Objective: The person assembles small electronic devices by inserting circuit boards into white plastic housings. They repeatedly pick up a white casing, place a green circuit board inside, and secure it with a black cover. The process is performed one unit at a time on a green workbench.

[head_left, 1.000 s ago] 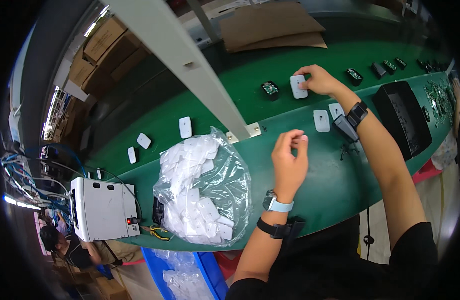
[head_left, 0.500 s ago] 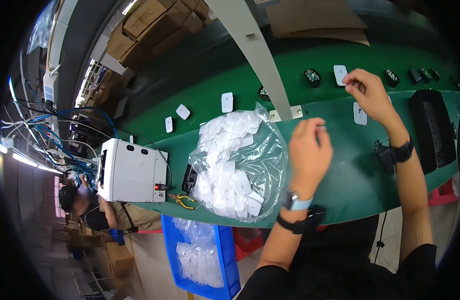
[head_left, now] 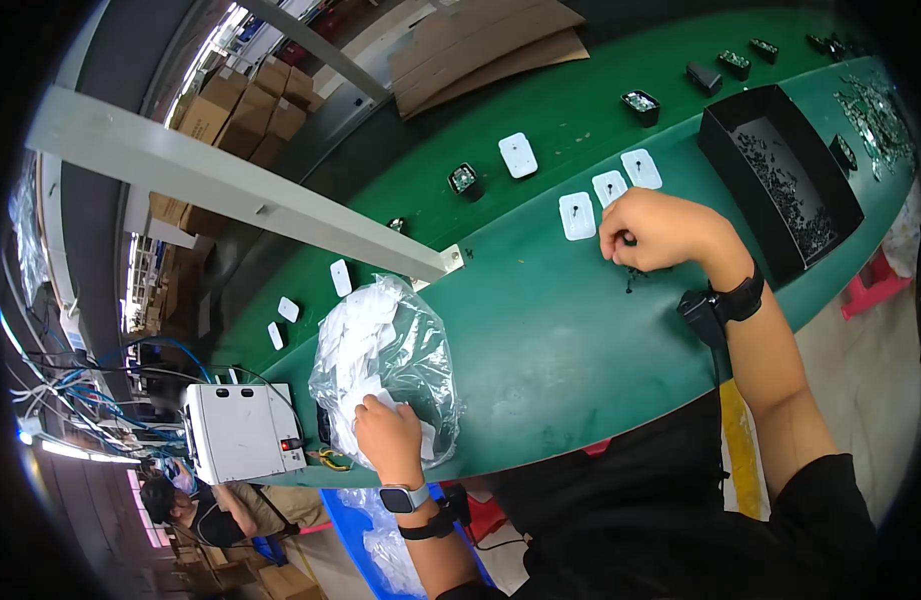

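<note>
My left hand (head_left: pixel 388 437) is over the clear plastic bag (head_left: pixel 435 350), fingers curled on a white plastic cover (head_left: pixel 372 388) among many loose ones. To the right, my right hand (head_left: pixel 670 230) hovers above the green bench with its fingertips pinched together; what is in them, if anything, is too small to make out. Small black pieces (head_left: pixel 632 278) lie scattered just below those fingers. Beside the hand, three white covers rest in a row, the leftmost cover (head_left: pixel 577 216) bearing a small black piece on it.
A black tray (head_left: pixel 780 185) of small black parts stands right of my right hand. On the green belt (head_left: pixel 420 190) sit black housings with circuit boards (head_left: pixel 465 181) and more white covers. A metal post (head_left: pixel 250 195) crosses at left, near a white machine (head_left: pixel 242 430). Another person (head_left: pixel 215 510) sits beyond.
My left hand has moved left and down onto the bag of covers. My right hand has come from the belt to the bench. The view has shifted to the right.
</note>
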Action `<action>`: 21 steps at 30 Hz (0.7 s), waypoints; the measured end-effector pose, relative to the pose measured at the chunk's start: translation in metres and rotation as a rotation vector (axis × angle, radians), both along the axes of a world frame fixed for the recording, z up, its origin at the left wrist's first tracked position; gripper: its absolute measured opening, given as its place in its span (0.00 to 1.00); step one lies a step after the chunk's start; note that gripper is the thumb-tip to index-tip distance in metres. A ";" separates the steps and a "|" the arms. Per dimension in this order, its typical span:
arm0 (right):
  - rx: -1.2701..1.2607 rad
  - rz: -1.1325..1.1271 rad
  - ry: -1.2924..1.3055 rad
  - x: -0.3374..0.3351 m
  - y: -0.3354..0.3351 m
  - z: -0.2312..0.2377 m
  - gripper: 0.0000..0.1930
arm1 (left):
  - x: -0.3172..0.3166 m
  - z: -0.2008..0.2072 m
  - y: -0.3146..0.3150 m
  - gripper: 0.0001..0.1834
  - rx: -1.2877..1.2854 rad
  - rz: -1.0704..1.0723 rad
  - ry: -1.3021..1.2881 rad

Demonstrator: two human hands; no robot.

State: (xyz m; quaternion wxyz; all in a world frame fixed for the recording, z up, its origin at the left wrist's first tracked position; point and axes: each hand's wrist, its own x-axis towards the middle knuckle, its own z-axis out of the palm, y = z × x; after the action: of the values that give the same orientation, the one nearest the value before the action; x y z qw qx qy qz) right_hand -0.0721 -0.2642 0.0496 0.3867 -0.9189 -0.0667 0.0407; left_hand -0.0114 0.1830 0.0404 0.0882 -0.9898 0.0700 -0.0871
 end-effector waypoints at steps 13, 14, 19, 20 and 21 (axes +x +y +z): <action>-0.358 0.063 0.070 -0.005 0.029 -0.007 0.06 | -0.021 0.059 -0.045 0.05 -0.572 -0.230 -0.335; -0.302 0.057 0.032 -0.005 0.030 -0.007 0.06 | -0.018 0.050 -0.047 0.02 -0.801 -0.301 -0.317; -0.308 0.054 0.091 -0.007 0.024 -0.012 0.07 | -0.014 0.034 -0.139 0.13 -1.777 -0.231 0.563; -0.320 0.056 0.098 -0.006 0.022 -0.013 0.07 | -0.009 0.027 -0.157 0.14 -1.817 -0.258 0.658; -0.273 0.070 0.059 -0.005 0.022 -0.012 0.06 | -0.004 0.018 -0.171 0.15 -1.860 -0.288 0.750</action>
State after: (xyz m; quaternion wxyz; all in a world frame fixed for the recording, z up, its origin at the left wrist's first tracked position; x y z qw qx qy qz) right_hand -0.0774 -0.2418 0.0373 0.2582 -0.9584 -0.0812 0.0900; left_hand -0.0154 0.0121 0.0586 -0.7567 -0.6115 0.1161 0.1998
